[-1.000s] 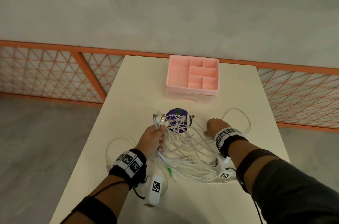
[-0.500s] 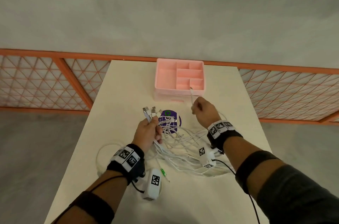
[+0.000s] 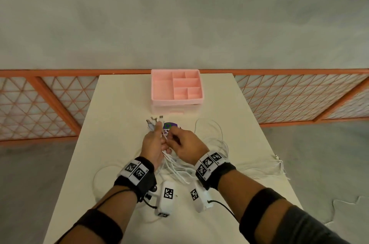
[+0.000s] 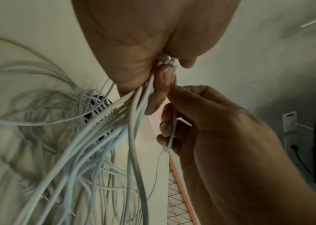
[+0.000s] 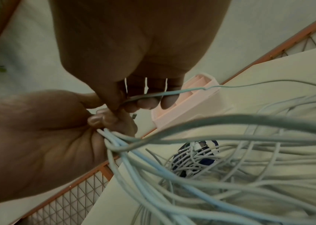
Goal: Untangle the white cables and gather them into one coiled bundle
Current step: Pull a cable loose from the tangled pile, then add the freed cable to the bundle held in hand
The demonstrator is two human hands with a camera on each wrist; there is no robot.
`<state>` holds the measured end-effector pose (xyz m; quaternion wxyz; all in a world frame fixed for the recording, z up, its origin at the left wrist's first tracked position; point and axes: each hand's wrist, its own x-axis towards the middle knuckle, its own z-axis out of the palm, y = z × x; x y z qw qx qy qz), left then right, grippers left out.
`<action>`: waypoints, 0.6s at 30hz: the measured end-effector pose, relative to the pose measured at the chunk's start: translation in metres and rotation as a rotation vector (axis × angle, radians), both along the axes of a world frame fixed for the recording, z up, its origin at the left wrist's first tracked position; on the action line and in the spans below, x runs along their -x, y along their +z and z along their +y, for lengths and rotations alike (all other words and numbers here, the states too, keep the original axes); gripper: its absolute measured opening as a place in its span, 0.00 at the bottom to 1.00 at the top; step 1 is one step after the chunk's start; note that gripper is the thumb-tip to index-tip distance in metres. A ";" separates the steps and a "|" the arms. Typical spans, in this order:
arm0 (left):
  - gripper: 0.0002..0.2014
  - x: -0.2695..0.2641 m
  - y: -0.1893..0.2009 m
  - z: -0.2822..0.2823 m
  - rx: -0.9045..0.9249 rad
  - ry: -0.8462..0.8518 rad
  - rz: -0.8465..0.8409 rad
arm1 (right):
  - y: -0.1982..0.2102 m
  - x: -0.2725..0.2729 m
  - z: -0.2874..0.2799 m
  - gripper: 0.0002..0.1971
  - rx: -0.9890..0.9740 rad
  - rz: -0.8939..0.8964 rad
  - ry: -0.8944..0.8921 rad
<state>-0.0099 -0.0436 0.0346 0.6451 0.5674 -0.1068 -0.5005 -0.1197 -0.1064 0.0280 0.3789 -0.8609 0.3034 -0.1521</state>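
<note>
Several white cables [image 3: 217, 145] lie in loose loops on the cream table [image 3: 119, 104]. My left hand [image 3: 154, 140] grips a bunch of them, their plug ends [image 3: 153, 121] sticking up past the fingers. In the left wrist view the held strands [image 4: 134, 121] fan down from the fist. My right hand [image 3: 179, 140] is beside the left, touching it, and pinches one thin white cable [image 5: 172, 92] between thumb and fingers. That cable [image 4: 172, 130] runs across the right fingers. More tangled cable [image 5: 249, 167] spreads beneath both hands.
A pink compartment organiser [image 3: 176, 89] stands at the table's far end. A purple round disc [image 3: 169, 125] lies under the cables just beyond my hands. One cable end [image 3: 279, 161] hangs at the table's right edge. An orange lattice railing [image 3: 299, 94] runs behind.
My right hand came back from near the organiser to the left hand, bringing one cable with it. The left hand kept its grip on the bunch.
</note>
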 end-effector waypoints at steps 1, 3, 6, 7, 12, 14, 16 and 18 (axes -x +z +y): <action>0.20 0.001 0.000 0.001 -0.002 -0.012 -0.045 | 0.000 0.000 0.001 0.02 0.020 0.004 0.013; 0.16 0.001 -0.005 0.002 -0.004 -0.019 -0.100 | 0.001 0.001 0.002 0.02 0.051 0.004 0.044; 0.13 -0.003 -0.017 0.003 -0.019 -0.002 -0.136 | 0.000 0.003 0.003 0.05 0.062 -0.013 0.070; 0.13 -0.004 -0.019 0.003 -0.024 0.002 -0.147 | 0.000 0.003 0.003 0.05 0.068 -0.014 0.078; 0.14 -0.007 -0.021 0.005 -0.051 0.109 -0.097 | -0.002 0.007 0.002 0.02 0.068 0.001 0.082; 0.13 -0.010 -0.018 0.004 -0.027 0.196 -0.010 | -0.006 0.013 -0.002 0.04 0.064 0.052 0.064; 0.12 -0.014 -0.014 0.002 0.028 0.277 0.091 | -0.011 0.022 -0.008 0.04 0.047 0.093 0.035; 0.14 -0.016 -0.011 0.002 0.091 0.314 0.173 | -0.017 0.031 -0.013 0.07 0.058 0.118 0.013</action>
